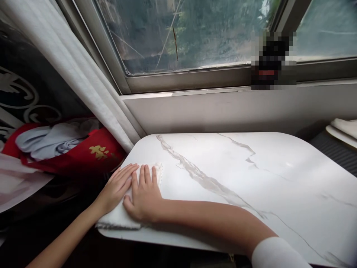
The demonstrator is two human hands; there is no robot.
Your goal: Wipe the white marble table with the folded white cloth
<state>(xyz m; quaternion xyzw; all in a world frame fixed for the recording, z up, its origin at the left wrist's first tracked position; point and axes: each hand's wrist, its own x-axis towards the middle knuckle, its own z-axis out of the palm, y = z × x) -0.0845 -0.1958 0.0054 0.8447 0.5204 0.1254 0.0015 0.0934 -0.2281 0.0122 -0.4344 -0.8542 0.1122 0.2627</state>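
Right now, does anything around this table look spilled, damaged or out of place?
One oddity: a dark brown streak stands out against the hazy window pane; I can't tell whether it's damage. The marble-look tabletop shows no visible spill; its veins look like pattern.

metal-framed window (212, 37) | white curtain (72, 67) left | pale wall (217, 108) below | daylight; perhaps foliage (191, 28) outside

A white cloth (118, 219) lies flat on the white, marble-patterned tabletop (279, 197), at the tabletop's left end, its near-left corner at the rim. The cloth's right edge looks ragged or fringed; its middle is largely hidden. The tabletop has rounded corners and grey-beige veins running diagonally across its surface.
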